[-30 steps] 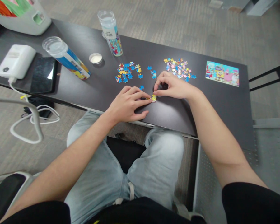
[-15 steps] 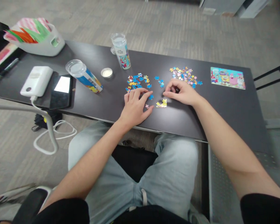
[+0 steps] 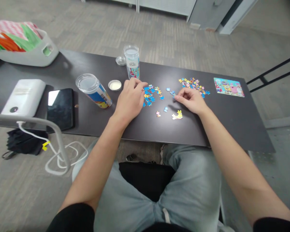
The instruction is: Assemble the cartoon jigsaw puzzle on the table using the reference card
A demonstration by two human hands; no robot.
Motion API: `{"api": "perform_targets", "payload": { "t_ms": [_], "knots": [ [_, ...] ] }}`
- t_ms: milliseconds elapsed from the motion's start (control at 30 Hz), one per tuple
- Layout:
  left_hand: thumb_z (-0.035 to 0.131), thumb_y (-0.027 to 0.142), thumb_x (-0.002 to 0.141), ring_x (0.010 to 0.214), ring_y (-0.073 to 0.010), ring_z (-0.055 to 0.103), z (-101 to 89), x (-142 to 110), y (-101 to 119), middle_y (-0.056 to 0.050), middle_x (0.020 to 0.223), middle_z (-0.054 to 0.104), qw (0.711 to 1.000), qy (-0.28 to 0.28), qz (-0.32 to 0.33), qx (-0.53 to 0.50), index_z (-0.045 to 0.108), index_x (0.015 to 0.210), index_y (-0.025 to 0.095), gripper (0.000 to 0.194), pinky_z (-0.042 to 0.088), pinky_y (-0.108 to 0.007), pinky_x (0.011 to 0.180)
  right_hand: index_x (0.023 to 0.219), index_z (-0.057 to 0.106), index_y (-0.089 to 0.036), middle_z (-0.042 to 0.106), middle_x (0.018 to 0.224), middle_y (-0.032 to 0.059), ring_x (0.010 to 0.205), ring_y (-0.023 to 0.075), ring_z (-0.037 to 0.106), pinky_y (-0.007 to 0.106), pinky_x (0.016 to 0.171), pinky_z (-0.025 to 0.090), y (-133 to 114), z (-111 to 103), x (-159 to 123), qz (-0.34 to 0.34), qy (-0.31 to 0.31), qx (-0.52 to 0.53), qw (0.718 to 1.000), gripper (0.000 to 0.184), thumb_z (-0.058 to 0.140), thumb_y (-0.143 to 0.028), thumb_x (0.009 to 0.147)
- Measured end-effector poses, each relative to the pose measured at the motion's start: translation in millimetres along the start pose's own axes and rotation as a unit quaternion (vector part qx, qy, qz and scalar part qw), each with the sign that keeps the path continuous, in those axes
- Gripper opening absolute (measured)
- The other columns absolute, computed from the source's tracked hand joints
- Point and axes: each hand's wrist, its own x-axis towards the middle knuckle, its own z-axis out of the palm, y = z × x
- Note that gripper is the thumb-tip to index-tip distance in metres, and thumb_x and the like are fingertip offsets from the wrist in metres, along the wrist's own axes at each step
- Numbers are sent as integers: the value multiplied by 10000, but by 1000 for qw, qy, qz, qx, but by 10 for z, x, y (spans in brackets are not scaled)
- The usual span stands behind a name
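Note:
My left hand (image 3: 131, 97) is at the left edge of a pile of mostly blue and yellow jigsaw pieces (image 3: 149, 98). Its fingers are bent and a little apart, and the hand covers part of the pile. With thumb and forefinger together, my right hand (image 3: 190, 100) pinches at a small blue puzzle piece (image 3: 174, 96), the lowest of a short row. Closer to me lie a joined yellow puzzle section (image 3: 177, 115), a loose blue piece (image 3: 165, 109) and a pink piece (image 3: 158, 114). Behind my right hand spreads a second, multicoloured pile of pieces (image 3: 192, 83).
A picture card (image 3: 228, 87) lies at the right. Two clear-topped canisters (image 3: 132, 64) (image 3: 94, 91), a lid (image 3: 115, 85), a phone (image 3: 60, 109), a white power bank (image 3: 24, 97) with a cable, and a white basket (image 3: 26, 58) stand to the left on the dark table (image 3: 232, 122).
My left hand has moved left and away from me, off the near pieces to the pile's left edge. My right hand has come to the blue piece. The camera view has shifted.

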Motion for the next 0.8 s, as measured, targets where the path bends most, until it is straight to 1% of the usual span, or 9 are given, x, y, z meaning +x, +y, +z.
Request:
{"api": "perform_targets", "payload": {
  "t_ms": [67,200,333,400,467,567,633,700,800],
  "knots": [
    [477,151,1169,1408,-354,663,63,-25,-80,-180,1518,746,999,-5,-30,14,803,1577,244,531,682,-615,1290,792,756,-313,695,730,8,656,204,476,384,655,340,-10,-4,-7,1,5,7,1000,647,1061,-882,841],
    [491,142,1143,1386,-355,696,186,-8,-133,-204,1576,732,997,-16,-62,34,804,1624,202,577,704,-621,1284,733,707,-321,632,726,10,699,219,514,404,731,436,-6,-58,33,-12,61,58,996,789,983,-1058,773],
    [551,250,1186,1233,-339,774,167,118,-136,-212,1522,736,994,-51,-83,43,866,1502,170,453,758,-603,1148,739,701,-320,616,733,9,701,219,486,411,752,436,-18,-86,44,-19,79,48,995,850,933,-1138,733],
    [628,314,1189,1125,-303,784,124,162,-141,-183,1475,748,995,-46,-86,30,882,1420,193,365,770,-552,1057,765,717,-324,628,747,10,706,224,492,413,746,433,-26,-82,33,-14,86,51,995,848,925,-1145,722],
    [664,333,1182,1090,-297,788,94,181,-134,-168,1452,756,994,-39,-96,26,884,1388,211,325,768,-540,1020,788,724,-330,628,753,7,709,230,502,414,735,439,-28,-73,22,-11,90,58,994,831,915,-1138,737],
    [588,303,1211,1213,-343,792,104,196,-82,-193,1516,759,994,-44,-95,36,864,1521,216,424,758,-574,1070,806,726,-326,657,764,11,720,234,536,403,712,440,-32,-64,-3,-13,69,40,997,784,963,-1073,779],
    [524,284,1230,1369,-393,755,142,216,-37,-218,1600,752,996,-57,-56,50,828,1643,223,516,731,-623,1163,825,742,-316,681,771,12,705,225,532,395,691,420,-52,-76,-45,-17,40,6,999,758,985,-1034,832],
    [525,314,1239,1491,-452,697,182,236,-10,-240,1692,734,994,-84,-13,63,806,1708,228,553,672,-705,1262,865,770,-311,690,775,10,684,216,509,394,672,395,-93,-106,-123,-23,23,-20,999,752,953,-1039,904],
    [570,384,1235,1563,-538,650,207,248,-28,-242,1768,727,992,-104,3,67,817,1719,246,562,565,-847,1318,949,812,-316,715,820,17,702,222,524,404,684,421,-169,-147,-289,-26,21,-21,999,730,930,-1036,960]
  ]
}}
